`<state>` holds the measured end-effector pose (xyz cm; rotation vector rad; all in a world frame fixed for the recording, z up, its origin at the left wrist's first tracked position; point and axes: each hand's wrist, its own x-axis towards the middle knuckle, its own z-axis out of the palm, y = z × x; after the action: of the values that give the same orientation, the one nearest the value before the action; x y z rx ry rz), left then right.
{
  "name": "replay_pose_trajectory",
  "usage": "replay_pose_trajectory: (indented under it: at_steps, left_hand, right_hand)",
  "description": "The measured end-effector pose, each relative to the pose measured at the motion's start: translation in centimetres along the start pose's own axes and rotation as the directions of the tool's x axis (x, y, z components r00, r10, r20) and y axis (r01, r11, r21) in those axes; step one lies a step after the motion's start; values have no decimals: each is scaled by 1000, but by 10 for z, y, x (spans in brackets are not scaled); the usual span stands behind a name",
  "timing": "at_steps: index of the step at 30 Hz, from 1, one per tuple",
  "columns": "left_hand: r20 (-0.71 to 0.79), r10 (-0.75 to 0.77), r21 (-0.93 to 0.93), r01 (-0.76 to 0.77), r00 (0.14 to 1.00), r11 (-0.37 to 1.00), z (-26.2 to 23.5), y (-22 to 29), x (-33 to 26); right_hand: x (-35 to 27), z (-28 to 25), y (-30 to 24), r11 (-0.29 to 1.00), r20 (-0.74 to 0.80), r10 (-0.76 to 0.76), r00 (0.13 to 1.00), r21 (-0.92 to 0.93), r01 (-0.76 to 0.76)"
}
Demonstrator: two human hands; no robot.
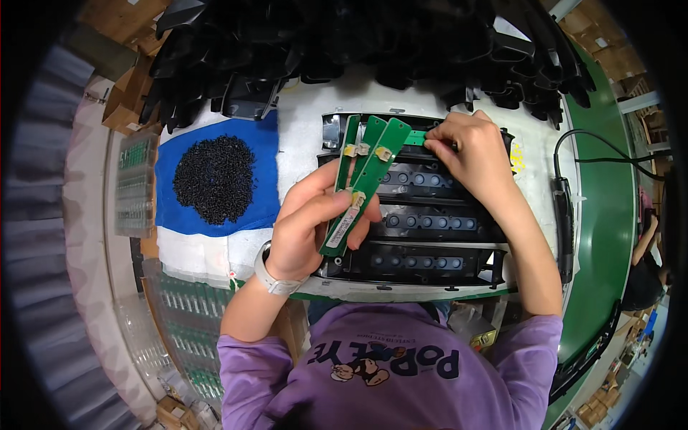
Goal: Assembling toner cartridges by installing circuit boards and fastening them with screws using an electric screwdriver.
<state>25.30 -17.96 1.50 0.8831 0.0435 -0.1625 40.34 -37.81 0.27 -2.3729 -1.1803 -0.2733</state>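
Note:
My left hand (304,218) is closed round a fanned bunch of long green circuit boards (380,165) with small white connectors. My right hand (469,147) pinches the end of another green circuit board (416,138), which lies at the farthest black plastic housing (394,123). How far that board sits inside the housing is hidden by the bunch and my fingers. Several such housings lie in a row toward me, among them a middle one (481,222) and the nearest one (430,276). Each of these nearer ones shows a line of round pale inserts.
Small black pieces (215,179) are heaped on a blue cloth (172,218) at left. Clear trays of boards (190,308) stand lower left. Black plastic parts (344,43) crowd the far side. A black corded tool (564,236) lies at right, beside a green surface (605,215).

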Motion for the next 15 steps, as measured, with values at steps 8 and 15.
replay_pose_trajectory:
  at_steps: [8,15]
  left_hand:
    - [-75,33,39,-30,997,999,-1,0,2]
    - [-242,77,73,-61,967,995,6,-10,4]
  right_hand:
    - [0,-10,-27,952,-44,96,994,-288,-104]
    - [-5,-12,-91,945,-218,-75,973,297,139]
